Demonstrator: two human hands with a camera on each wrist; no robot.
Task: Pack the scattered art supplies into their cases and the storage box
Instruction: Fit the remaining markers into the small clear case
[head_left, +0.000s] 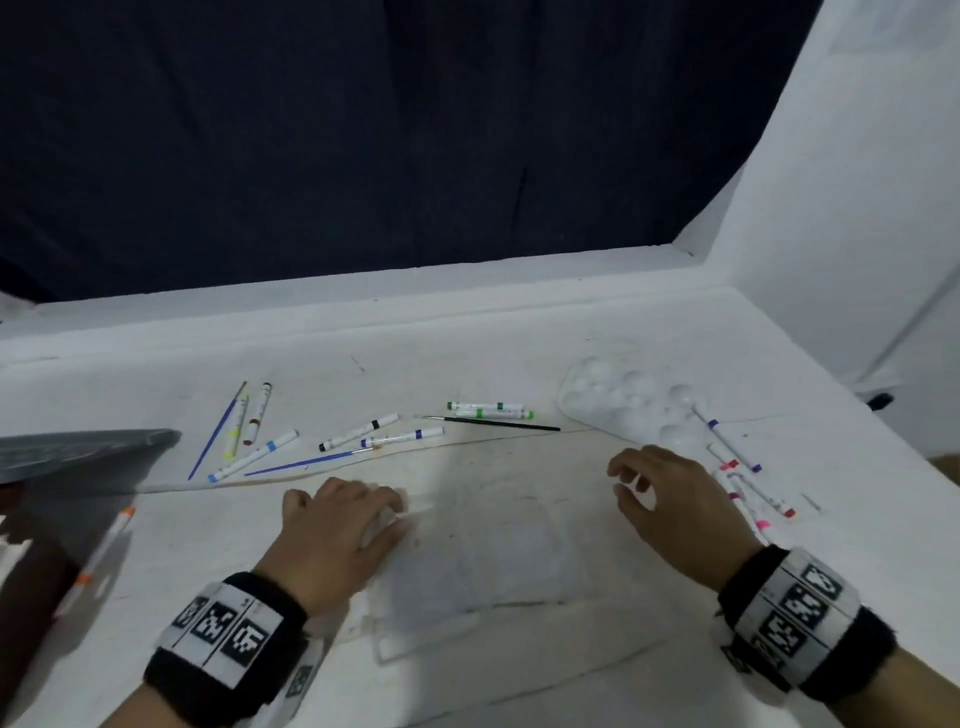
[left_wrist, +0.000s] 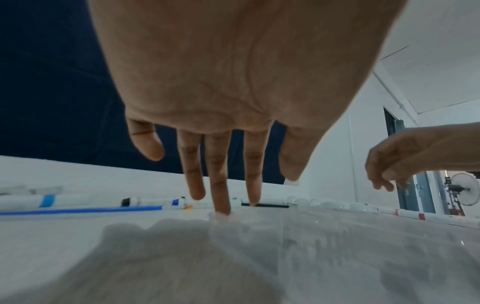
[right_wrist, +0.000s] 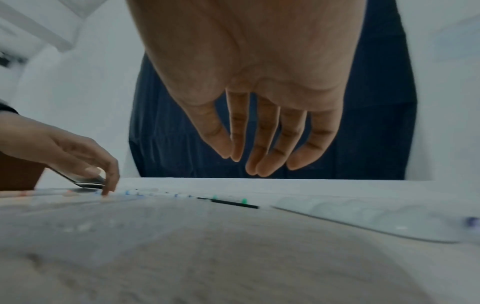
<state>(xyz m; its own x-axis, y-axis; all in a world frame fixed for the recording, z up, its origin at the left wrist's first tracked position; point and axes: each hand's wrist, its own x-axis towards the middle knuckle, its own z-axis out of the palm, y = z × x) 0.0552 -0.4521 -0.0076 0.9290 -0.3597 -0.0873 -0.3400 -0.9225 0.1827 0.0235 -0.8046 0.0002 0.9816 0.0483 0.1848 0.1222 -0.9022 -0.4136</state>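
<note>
The case (head_left: 483, 561) is pressed at its left edge by the straight-fingered left hand (head_left: 332, 540). The right hand (head_left: 675, 514) is held empty above its right edge, fingers loosely curled

A dark blue curtain (head_left: 363, 145) hangs behind the white table (head_left: 467, 338).

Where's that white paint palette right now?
In the head view, the palette lies at the far right of the table, beyond the right hand, with the black brush to its left.
</note>
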